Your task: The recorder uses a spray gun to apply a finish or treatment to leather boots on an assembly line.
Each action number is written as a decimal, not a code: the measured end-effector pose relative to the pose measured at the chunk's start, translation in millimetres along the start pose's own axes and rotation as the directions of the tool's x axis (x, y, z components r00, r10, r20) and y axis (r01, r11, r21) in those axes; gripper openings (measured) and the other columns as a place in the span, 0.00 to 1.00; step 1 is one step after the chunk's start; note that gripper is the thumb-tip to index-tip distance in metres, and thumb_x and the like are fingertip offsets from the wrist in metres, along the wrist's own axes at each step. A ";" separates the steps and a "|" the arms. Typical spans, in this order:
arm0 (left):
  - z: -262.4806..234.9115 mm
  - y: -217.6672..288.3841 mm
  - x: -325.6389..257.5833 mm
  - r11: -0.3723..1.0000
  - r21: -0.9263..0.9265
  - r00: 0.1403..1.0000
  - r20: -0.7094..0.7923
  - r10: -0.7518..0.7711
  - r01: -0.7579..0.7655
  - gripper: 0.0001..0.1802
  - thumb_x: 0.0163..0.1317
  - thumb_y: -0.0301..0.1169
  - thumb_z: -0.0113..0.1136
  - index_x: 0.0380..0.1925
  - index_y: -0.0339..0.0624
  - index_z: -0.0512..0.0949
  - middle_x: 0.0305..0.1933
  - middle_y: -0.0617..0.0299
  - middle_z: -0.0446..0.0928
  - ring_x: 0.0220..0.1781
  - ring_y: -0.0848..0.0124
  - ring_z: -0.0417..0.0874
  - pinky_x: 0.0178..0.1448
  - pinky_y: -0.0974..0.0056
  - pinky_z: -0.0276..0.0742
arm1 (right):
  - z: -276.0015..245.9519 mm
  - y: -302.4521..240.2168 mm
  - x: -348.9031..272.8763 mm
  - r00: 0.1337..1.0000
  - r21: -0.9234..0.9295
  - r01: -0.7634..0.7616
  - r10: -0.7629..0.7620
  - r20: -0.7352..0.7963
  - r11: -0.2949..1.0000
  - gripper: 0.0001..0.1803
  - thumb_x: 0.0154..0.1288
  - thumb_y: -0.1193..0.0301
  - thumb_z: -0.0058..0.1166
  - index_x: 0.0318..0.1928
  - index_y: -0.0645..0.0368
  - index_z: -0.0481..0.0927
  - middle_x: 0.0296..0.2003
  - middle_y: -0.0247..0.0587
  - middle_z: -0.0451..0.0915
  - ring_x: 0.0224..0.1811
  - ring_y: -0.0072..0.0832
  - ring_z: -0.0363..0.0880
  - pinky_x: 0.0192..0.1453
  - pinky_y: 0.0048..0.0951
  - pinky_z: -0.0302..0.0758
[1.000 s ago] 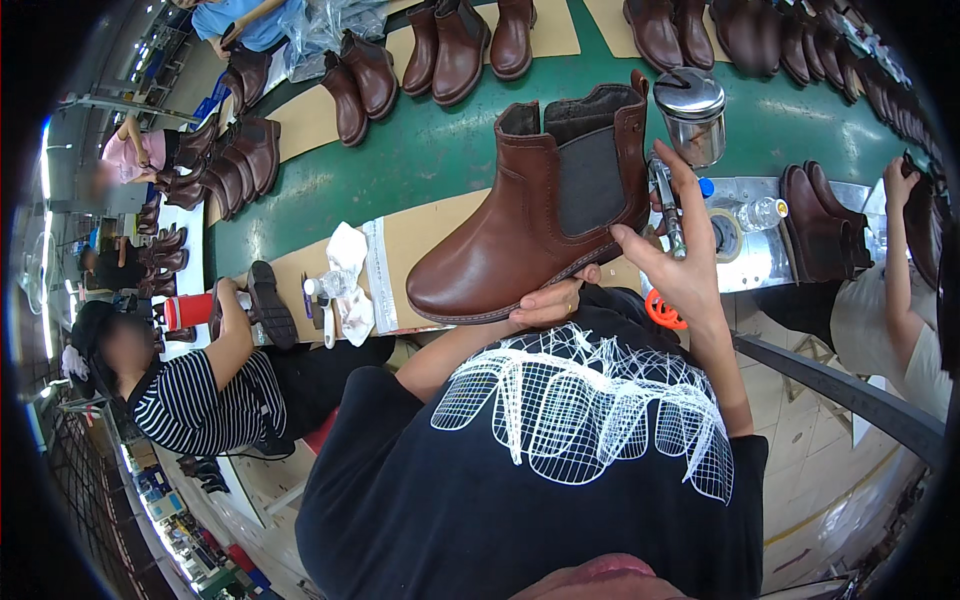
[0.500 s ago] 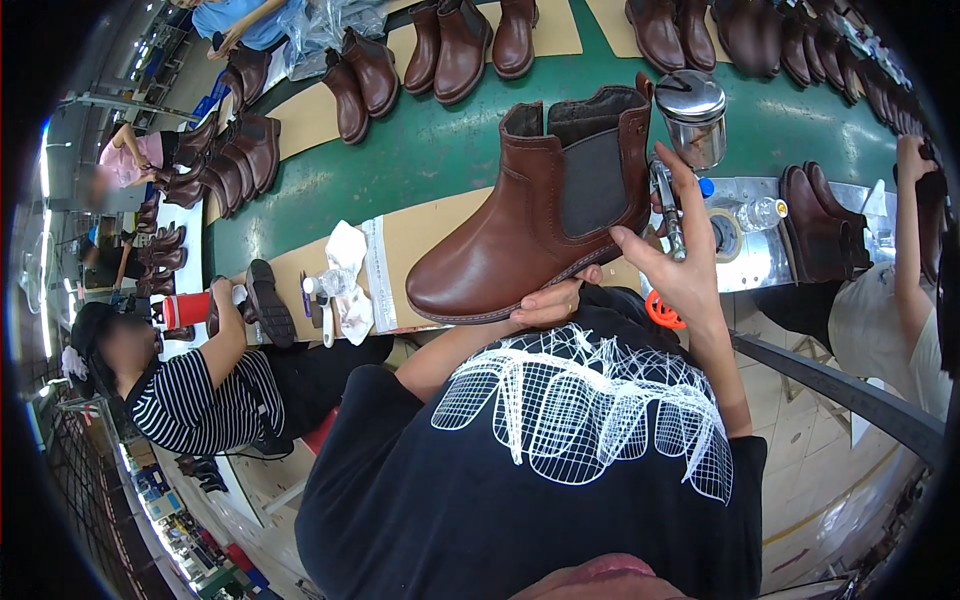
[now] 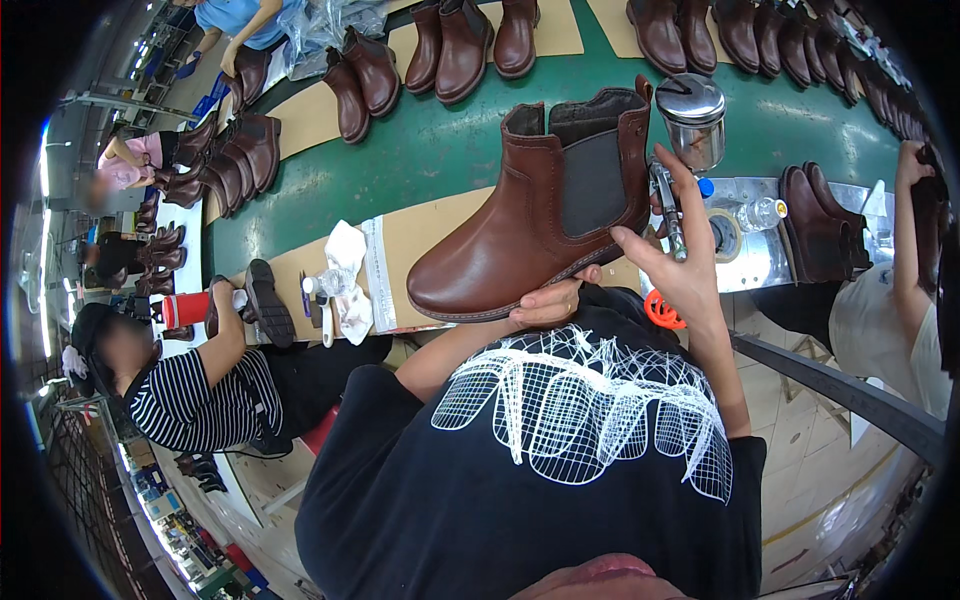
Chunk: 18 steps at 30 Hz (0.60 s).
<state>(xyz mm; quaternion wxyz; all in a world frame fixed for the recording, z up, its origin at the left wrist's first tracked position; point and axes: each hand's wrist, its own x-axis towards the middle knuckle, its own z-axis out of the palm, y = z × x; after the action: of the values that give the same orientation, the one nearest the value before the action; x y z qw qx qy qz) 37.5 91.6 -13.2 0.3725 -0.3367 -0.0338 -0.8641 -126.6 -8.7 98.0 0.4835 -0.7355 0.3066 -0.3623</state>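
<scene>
Step in hand: I judge this as spray finishing of a single brown ankle boot (image 3: pixel 540 215), with the spraying itself not visibly under way; no mist shows.
Boot position: lifted clear of the tabletop (image 3: pixel 440 150), toe to my left and lower, heel to my right, elastic side panel facing the camera.
Left hand (image 3: pixel 548 303): under the sole near mid-foot, fingers curled up against its edge, carrying the boot.
Right hand (image 3: pixel 672 262): closed around the grip of a spray gun (image 3: pixel 680 150); fingers spread, thumb toward the boot heel. I cannot tell whether the trigger is pressed.
Spray gun: metal cup on top with a domed lid, body just beside the boot's heel and back seam, very near or touching; which, I cannot tell.
Nozzle direction: hidden by the hand and boot; not readable.
Surroundings: green conveyor tabletop with tan boards, more brown boots in pairs (image 3: pixel 455 40) on it; a white rag (image 3: pixel 345 275) and small bottle (image 3: pixel 340 283) at left; tape roll (image 3: pixel 725 232) at right.
Other people: a seated person in a striped shirt (image 3: pixel 195 400) at lower left, another arm (image 3: pixel 905 240) at right edge.
Next move calls for: my judgement, drawing the gun back off the heel for clearance, then turning the boot on the left hand so each face meets the spray evenly.
</scene>
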 end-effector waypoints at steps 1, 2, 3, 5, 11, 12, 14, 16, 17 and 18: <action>-0.9 0.9 0.6 1.000 0.000 1.000 0.000 -0.002 0.002 0.29 0.78 0.42 0.36 0.66 0.26 0.55 0.23 0.49 0.78 0.21 0.59 0.82 0.22 0.65 0.77 | -0.1 0.2 -0.2 1.000 0.000 0.000 0.000 0.000 1.000 0.46 0.50 0.73 0.70 0.69 0.67 0.63 0.66 0.52 0.68 0.70 0.39 0.66 0.73 0.37 0.63; -0.9 1.4 0.6 1.000 0.000 1.000 -0.001 -0.005 0.005 0.29 0.78 0.42 0.36 0.66 0.26 0.55 0.23 0.49 0.78 0.21 0.59 0.82 0.22 0.65 0.77 | -0.6 0.9 -0.4 1.000 -0.011 0.001 -0.001 -0.003 1.000 0.46 0.50 0.73 0.71 0.69 0.67 0.63 0.66 0.52 0.69 0.70 0.38 0.66 0.73 0.37 0.63; -0.5 1.5 0.2 1.000 0.000 1.000 -0.002 -0.007 0.007 0.29 0.78 0.42 0.36 0.66 0.26 0.55 0.23 0.49 0.78 0.21 0.59 0.82 0.22 0.65 0.77 | -0.8 1.3 -0.6 1.000 -0.023 0.003 -0.004 -0.006 1.000 0.46 0.51 0.73 0.71 0.69 0.67 0.63 0.65 0.52 0.69 0.70 0.38 0.66 0.73 0.36 0.63; -0.3 1.9 -0.3 1.000 0.001 1.000 -0.003 -0.012 0.012 0.29 0.78 0.42 0.36 0.66 0.27 0.55 0.23 0.49 0.79 0.21 0.59 0.82 0.22 0.65 0.77 | 0.0 1.6 -0.4 1.000 -0.011 0.008 -0.008 -0.008 1.000 0.46 0.51 0.73 0.71 0.69 0.67 0.63 0.65 0.52 0.69 0.70 0.38 0.67 0.73 0.36 0.63; -5.4 4.4 2.5 1.000 0.005 1.000 -0.006 -0.024 0.024 0.28 0.78 0.42 0.36 0.66 0.27 0.56 0.24 0.49 0.79 0.22 0.59 0.83 0.23 0.65 0.77 | 0.1 1.3 -1.3 1.000 -0.018 0.002 -0.002 -0.002 1.000 0.45 0.51 0.72 0.71 0.69 0.67 0.63 0.65 0.51 0.69 0.69 0.38 0.67 0.72 0.37 0.63; -0.3 2.4 -1.7 1.000 0.006 1.000 -0.007 -0.027 0.027 0.28 0.78 0.42 0.37 0.65 0.28 0.56 0.24 0.49 0.79 0.22 0.59 0.83 0.23 0.65 0.77 | 0.3 1.3 -1.3 1.000 -0.011 0.007 -0.007 -0.004 1.000 0.45 0.51 0.72 0.71 0.69 0.67 0.63 0.65 0.51 0.69 0.69 0.39 0.67 0.72 0.37 0.63; -0.4 2.8 -1.5 0.999 0.006 0.999 -0.007 -0.033 0.033 0.28 0.78 0.42 0.37 0.65 0.28 0.56 0.24 0.49 0.79 0.22 0.59 0.83 0.23 0.65 0.78 | 0.6 4.0 -1.8 1.000 -0.032 0.015 -0.015 -0.007 0.999 0.45 0.51 0.71 0.71 0.69 0.67 0.63 0.65 0.51 0.69 0.69 0.39 0.67 0.72 0.37 0.64; -1.0 2.8 -1.2 0.999 0.006 0.999 -0.007 -0.038 0.038 0.28 0.78 0.42 0.37 0.65 0.28 0.56 0.24 0.49 0.79 0.22 0.59 0.83 0.23 0.65 0.78 | 0.2 4.6 -1.9 1.000 -0.055 0.022 -0.022 -0.009 0.998 0.45 0.51 0.71 0.71 0.69 0.67 0.63 0.65 0.51 0.69 0.69 0.39 0.68 0.72 0.37 0.64; -1.1 3.1 -1.5 0.999 0.008 0.999 -0.008 -0.040 0.040 0.28 0.78 0.42 0.37 0.65 0.28 0.56 0.24 0.49 0.79 0.22 0.59 0.83 0.24 0.65 0.78 | 0.9 4.7 -1.7 1.000 -0.058 0.022 -0.023 -0.015 0.998 0.45 0.52 0.71 0.71 0.69 0.67 0.64 0.65 0.51 0.69 0.69 0.40 0.68 0.71 0.37 0.64; -1.1 4.6 -1.6 0.999 0.010 0.999 -0.009 -0.042 0.042 0.28 0.78 0.42 0.37 0.65 0.28 0.56 0.24 0.49 0.80 0.22 0.59 0.84 0.24 0.65 0.78 | 1.6 4.9 -1.4 1.000 -0.062 0.022 -0.023 -0.020 0.998 0.45 0.52 0.71 0.71 0.69 0.67 0.64 0.65 0.51 0.69 0.69 0.40 0.68 0.71 0.38 0.64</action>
<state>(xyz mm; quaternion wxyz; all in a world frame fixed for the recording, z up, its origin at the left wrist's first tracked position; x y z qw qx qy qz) 40.7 89.0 -16.0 0.3562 -0.3301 -0.0434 -0.8731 -126.5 -8.5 92.7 0.4531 -0.7496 0.3144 -0.3659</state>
